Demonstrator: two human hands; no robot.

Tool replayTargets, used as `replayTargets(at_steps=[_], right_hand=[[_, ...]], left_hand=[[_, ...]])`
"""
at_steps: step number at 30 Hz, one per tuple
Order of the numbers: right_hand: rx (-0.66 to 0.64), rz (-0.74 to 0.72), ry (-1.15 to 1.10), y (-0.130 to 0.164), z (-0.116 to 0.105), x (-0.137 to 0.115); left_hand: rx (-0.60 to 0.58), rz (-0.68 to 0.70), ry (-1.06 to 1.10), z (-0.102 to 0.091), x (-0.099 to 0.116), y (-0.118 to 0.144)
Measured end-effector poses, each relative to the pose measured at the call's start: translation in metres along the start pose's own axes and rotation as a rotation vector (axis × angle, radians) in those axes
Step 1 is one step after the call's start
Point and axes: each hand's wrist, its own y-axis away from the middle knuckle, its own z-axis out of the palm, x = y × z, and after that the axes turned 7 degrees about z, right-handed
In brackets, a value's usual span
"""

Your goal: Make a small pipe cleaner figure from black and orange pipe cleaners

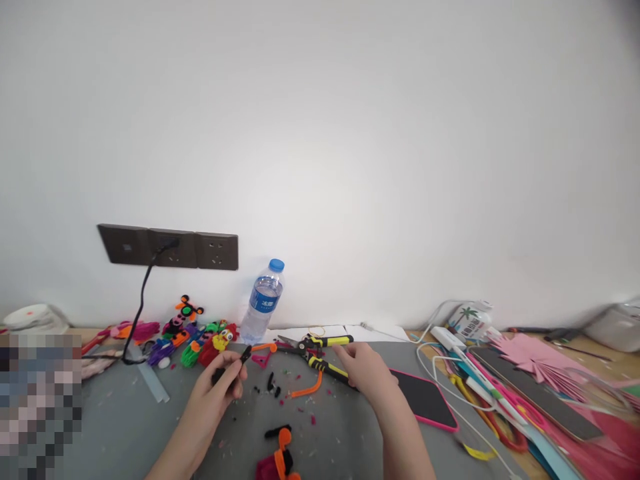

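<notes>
**Right hand on the cutters, black stem held left**

Nearest to us, a pink, orange and black pipe-cleaner bundle [277, 460] lies on the grey desk [125, 427], between our forearms. Beyond it, our left hand [220, 387] pinches a short black pipe cleaner [235, 367], fingers closed around it, its free end tilted up and to the right. Our right hand [365, 370] rests on the lower handle of the yellow-and-black cutters [320, 352]; we cannot tell whether its fingers have closed around that handle. The cutters lie with their long axis left to right, blades pointing left toward the black stem, just right of it. A curved orange pipe cleaner [309, 389] lies between the hands. Farther back stands a water bottle [263, 303].
</notes>
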Motion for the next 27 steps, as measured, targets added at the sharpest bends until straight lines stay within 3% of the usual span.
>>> replayTargets(at_steps=[5, 12, 18, 21, 27], right_hand=[[-0.082, 0.111, 0.006, -0.003, 0.0, 0.009], [-0.092, 0.174, 0.044, -0.001, -0.004, 0.005], [0.097, 0.035, 0.061, 0.008, 0.003, -0.018], [-0.009, -0.106, -0.038, 0.018, 0.009, -0.035], [-0.241, -0.183, -0.004, 0.037, 0.019, -0.055]], left_hand=[[-0.003, -0.006, 0.006, -0.002, -0.003, 0.0], [-0.018, -0.002, 0.0, -0.003, -0.003, -0.001], [-0.026, 0.011, -0.021, -0.002, -0.002, 0.001], [-0.028, -0.003, -0.043, -0.001, -0.003, 0.002], [-0.036, -0.009, -0.061, -0.002, -0.006, -0.001]])
